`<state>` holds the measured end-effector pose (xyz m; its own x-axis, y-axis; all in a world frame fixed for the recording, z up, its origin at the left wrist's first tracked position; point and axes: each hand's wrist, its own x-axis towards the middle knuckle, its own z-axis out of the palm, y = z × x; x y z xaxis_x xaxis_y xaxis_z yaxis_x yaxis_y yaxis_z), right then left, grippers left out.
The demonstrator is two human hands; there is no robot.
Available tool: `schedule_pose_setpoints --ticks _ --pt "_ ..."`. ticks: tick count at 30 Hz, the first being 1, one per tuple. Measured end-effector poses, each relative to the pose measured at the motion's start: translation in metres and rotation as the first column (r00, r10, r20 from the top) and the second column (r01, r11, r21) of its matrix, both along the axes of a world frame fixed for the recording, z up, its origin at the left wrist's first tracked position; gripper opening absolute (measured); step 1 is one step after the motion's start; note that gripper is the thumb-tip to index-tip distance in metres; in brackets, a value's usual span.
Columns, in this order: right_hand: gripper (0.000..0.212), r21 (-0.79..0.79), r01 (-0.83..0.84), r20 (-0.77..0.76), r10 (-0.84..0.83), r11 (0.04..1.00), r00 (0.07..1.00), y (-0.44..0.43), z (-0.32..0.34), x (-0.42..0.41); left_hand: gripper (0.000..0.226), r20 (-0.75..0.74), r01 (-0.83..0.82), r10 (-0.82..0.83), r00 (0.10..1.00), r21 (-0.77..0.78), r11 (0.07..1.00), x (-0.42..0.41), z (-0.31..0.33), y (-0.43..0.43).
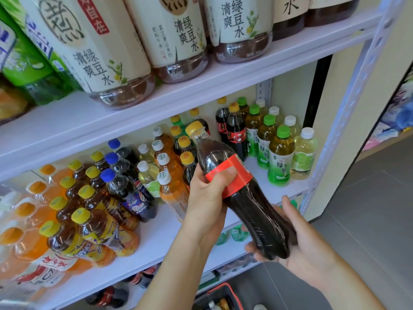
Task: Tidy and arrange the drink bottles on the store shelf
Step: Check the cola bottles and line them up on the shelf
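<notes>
The cola bottle is held in both hands in front of the middle shelf, tilted, with its yellow cap up and away from the person and its base low and near. The left grip is wrapped round the bottle's red label, thumb laid across the label's front. The right grip cups the base from underneath, fingers curled round the bottom and thumb raised along the bottle's right side. Just left of the left grip stand white-capped orange tea bottles; further left are blue-capped Pepsi bottles and yellow-capped iced tea bottles. Above the right grip, at the shelf's right end, stand green-capped green tea bottles. Below both grips a red-rimmed basket is partly in view.
</notes>
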<state>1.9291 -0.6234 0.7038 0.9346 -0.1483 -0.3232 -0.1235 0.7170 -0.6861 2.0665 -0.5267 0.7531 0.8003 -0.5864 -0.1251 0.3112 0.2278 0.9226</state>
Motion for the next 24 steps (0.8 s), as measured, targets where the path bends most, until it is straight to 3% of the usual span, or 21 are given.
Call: schedule_pose_setpoints --ticks 1,3,5,7,9,11,13,16,21,22,24 --pt "0.07 0.104 -0.07 0.029 0.067 0.992 0.997 -0.002 -0.001 -0.001 0.057 -0.023 0.031 -0.032 0.999 -0.03 0.999 0.0 0.0 0.001" --pt "0.075 0.125 -0.147 0.097 0.135 0.981 0.986 -0.004 -0.005 -0.001 0.072 -0.044 0.092 -0.095 0.994 -0.078 0.993 0.001 0.003 0.001" --pt "0.071 0.006 -0.093 0.124 0.091 0.996 0.988 -0.002 -0.007 0.001 0.077 -0.033 0.11 -0.113 0.993 -0.092 0.99 0.004 0.008 0.001" --pt "0.065 -0.181 0.052 0.132 -0.028 0.982 0.991 0.002 -0.005 0.003 0.066 0.064 0.056 -0.055 0.996 -0.017 0.998 0.011 0.013 0.002" --pt "0.06 -0.448 0.196 0.137 -0.149 0.872 0.979 0.005 -0.002 0.005 0.059 0.182 -0.008 -0.004 0.983 0.064 0.998 0.018 0.018 0.005" --pt "0.06 -0.663 0.268 0.159 -0.219 0.699 0.963 0.007 0.002 0.006 0.056 0.209 -0.062 0.046 0.977 0.07 0.996 0.02 0.019 0.007" --pt "0.063 -0.742 0.307 0.186 -0.257 0.596 0.948 0.01 0.004 0.005 0.048 0.195 -0.106 0.097 0.976 0.036 0.994 0.02 0.019 0.008" --pt "0.063 -0.771 0.35 0.223 -0.29 0.532 0.931 0.014 0.003 0.006 0.036 0.169 -0.133 0.133 0.977 -0.011 0.991 0.019 0.014 0.008" --pt "0.063 -0.779 0.276 0.172 -0.232 0.563 0.957 0.011 0.007 0.007 0.039 0.157 -0.147 0.158 0.975 -0.081 0.986 0.019 0.014 0.011" --pt "0.063 -0.745 0.217 0.13 -0.182 0.631 0.975 0.008 0.009 0.007 0.044 0.143 -0.132 0.146 0.979 -0.104 0.986 0.02 0.014 0.011" --pt "0.065 -0.512 0.044 0.077 -0.006 0.858 0.997 0.0 0.01 0.007 0.051 0.108 -0.078 0.095 0.99 -0.149 0.986 0.02 0.015 0.012"
